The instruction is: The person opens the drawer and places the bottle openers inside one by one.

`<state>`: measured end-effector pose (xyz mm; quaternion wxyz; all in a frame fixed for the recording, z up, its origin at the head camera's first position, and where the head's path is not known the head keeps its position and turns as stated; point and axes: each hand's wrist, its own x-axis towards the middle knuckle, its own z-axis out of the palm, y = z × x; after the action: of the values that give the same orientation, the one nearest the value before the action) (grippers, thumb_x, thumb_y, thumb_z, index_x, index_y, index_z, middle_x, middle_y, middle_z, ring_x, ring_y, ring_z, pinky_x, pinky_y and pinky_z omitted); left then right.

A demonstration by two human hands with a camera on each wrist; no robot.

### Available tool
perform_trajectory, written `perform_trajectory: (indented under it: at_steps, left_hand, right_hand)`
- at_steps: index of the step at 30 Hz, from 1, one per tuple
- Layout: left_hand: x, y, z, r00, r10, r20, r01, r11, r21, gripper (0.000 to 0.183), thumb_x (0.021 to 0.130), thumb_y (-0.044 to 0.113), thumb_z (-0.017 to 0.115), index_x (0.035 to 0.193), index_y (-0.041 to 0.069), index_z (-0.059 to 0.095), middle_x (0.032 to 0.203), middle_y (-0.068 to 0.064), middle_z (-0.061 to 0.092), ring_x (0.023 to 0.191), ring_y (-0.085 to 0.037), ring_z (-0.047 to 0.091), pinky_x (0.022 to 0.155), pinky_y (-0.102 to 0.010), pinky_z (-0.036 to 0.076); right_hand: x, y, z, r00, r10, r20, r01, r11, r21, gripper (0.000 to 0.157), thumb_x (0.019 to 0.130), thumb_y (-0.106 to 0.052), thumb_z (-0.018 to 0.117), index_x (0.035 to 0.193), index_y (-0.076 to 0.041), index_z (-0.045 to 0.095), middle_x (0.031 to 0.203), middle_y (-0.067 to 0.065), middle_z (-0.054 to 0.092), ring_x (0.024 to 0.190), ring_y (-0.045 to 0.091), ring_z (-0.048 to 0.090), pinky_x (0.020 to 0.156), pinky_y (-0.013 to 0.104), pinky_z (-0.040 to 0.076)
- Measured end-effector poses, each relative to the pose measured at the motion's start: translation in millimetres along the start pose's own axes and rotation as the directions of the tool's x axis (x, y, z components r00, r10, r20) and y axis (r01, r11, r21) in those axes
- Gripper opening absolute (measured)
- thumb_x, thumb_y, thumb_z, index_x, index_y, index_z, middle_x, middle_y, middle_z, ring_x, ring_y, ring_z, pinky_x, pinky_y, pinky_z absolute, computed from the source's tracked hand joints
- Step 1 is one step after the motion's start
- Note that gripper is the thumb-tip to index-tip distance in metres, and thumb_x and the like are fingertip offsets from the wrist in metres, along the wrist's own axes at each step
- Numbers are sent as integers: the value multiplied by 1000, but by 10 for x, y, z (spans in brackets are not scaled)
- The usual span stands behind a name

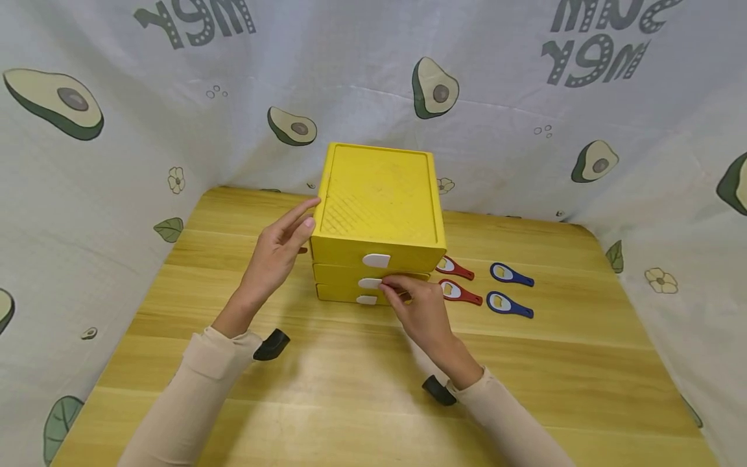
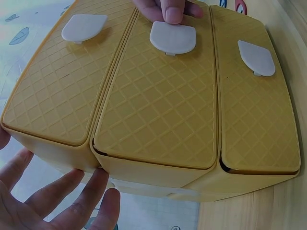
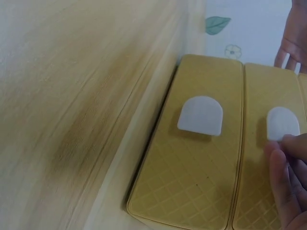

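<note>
A yellow three-drawer box [image 1: 382,194] stands on the wooden table, each drawer front bearing a white rounded tab handle. My left hand [image 1: 275,253] rests against the box's left side near its top edge. Its spread fingers [image 2: 86,201] touch the side in the left wrist view. At the middle drawer, my right hand [image 1: 425,311] pinches the white handle [image 1: 369,283] by its right end between thumb and finger. The top handle [image 1: 376,261] and bottom handle [image 1: 366,300] are untouched. All three drawers look pushed in, with thin gaps along their edges.
Two red paddle-shaped pieces [image 1: 461,292] and two blue ones [image 1: 510,305], resembling bottle openers, lie right of the box. One red piece is partly hidden by it. A white avocado-print cloth [image 1: 362,78] hangs behind and around the table [image 1: 327,402].
</note>
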<state>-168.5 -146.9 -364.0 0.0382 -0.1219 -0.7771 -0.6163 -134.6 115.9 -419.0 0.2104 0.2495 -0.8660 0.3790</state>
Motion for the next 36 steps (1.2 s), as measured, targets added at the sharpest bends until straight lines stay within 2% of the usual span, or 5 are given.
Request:
perform_trajectory:
  at_steps: [7, 14, 22, 27, 36]
  left_hand:
    - [-10, -1, 0, 1000, -4, -4, 4, 1000, 1, 43, 106, 38, 49, 149, 35, 49, 147, -4, 54, 123, -23, 57, 91, -55, 51]
    - [-16, -3, 14, 1000, -14, 0, 14, 1000, 10, 43, 106, 38, 48, 149, 34, 48, 149, -5, 52, 127, -24, 55, 92, -57, 50]
    - [-32, -13, 14, 1000, -12, -1, 12, 1000, 9, 43, 106, 37, 48, 149, 34, 48, 150, -4, 52, 129, -23, 54, 92, -51, 51]
    - [-34, -20, 5, 1000, -11, -6, 11, 1000, 8, 42, 106, 37, 48, 149, 35, 48, 147, -6, 55, 127, -23, 56, 91, -50, 51]
    - [5, 1, 10, 1000, -4, -12, 4, 1000, 11, 42, 106, 37, 48, 148, 35, 49, 150, -1, 51, 129, -21, 55, 90, -48, 51]
  right_hand:
    - [-10, -9, 25, 1000, 28, 2, -28, 1000, -2, 5, 87, -4, 77, 91, 0, 78, 85, 11, 77, 70, 16, 73, 60, 25, 58]
    - [-55, -28, 27, 1000, 19, -8, -19, 999, -29, 3, 86, -4, 78, 88, -2, 78, 83, 8, 77, 68, 14, 72, 58, 24, 57]
    - [-122, -47, 34, 1000, 18, 2, -17, 999, -34, 4, 86, -6, 78, 89, -3, 78, 83, 8, 77, 66, 13, 72, 57, 26, 57]
    - [-150, -74, 23, 1000, -8, 13, 9, 999, -34, 5, 86, -4, 77, 90, -2, 78, 81, 8, 77, 69, 13, 73, 57, 25, 57]
    - [-210, -139, -28, 999, -29, 24, 30, 998, -47, 6, 84, -3, 79, 90, -3, 77, 82, 7, 77, 69, 11, 72, 58, 19, 55]
